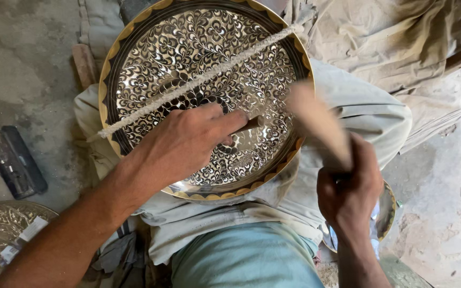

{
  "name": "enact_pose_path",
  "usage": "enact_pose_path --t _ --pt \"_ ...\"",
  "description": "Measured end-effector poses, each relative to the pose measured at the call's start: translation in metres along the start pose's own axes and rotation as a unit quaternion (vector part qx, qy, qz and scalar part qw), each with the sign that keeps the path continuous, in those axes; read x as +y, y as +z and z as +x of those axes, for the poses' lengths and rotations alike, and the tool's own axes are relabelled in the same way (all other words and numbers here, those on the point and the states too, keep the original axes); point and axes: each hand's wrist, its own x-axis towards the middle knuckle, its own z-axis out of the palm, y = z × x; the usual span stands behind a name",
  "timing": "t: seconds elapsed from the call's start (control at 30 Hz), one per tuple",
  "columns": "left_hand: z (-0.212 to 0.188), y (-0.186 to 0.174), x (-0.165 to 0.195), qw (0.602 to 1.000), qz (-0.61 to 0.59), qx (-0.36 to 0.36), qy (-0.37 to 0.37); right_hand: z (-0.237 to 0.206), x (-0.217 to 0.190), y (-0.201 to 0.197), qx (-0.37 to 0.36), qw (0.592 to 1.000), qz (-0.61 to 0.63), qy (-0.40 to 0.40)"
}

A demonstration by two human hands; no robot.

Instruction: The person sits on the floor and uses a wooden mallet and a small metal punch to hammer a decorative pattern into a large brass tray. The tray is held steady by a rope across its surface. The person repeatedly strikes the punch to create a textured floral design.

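Observation:
A large round metal tray [134,37], engraved with black-and-silver floral scrollwork and a gold rim, rests on my lap. A twisted white cord [198,80] crosses it diagonally. My left hand [185,141] lies on the tray's middle, gripping a small brown-handled chisel [252,124] whose tip touches the engraved surface. My right hand [348,186] is beside the tray's right edge, closed around a wooden mallet [318,125] that is blurred with motion above the chisel.
Pale cloth [369,106] covers my legs and the ground behind. A dark flat tool [12,160] lies on the concrete at left. Another engraved metal plate [1,234] sits at bottom left, a third [388,213] under my right hand.

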Motion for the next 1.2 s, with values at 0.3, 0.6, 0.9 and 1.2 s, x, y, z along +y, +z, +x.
enact_pose_path --t 0.3,0.6,0.9,1.2 --pt "0.0 0.001 -0.002 1.0 0.003 0.003 0.02 -0.003 0.0 -0.011 -0.043 0.996 0.067 0.05" --pt "0.001 -0.002 -0.002 1.0 0.007 0.005 0.015 -0.001 -0.012 -0.017 -0.016 0.999 -0.036 0.014" --pt "-0.003 0.003 -0.008 0.999 0.01 0.037 0.037 -0.006 -0.009 -0.014 -0.051 0.992 -0.107 -0.035" --pt "-0.015 0.024 -0.012 0.979 -0.073 0.188 0.023 0.026 0.001 -0.041 -0.02 0.962 0.273 0.023"
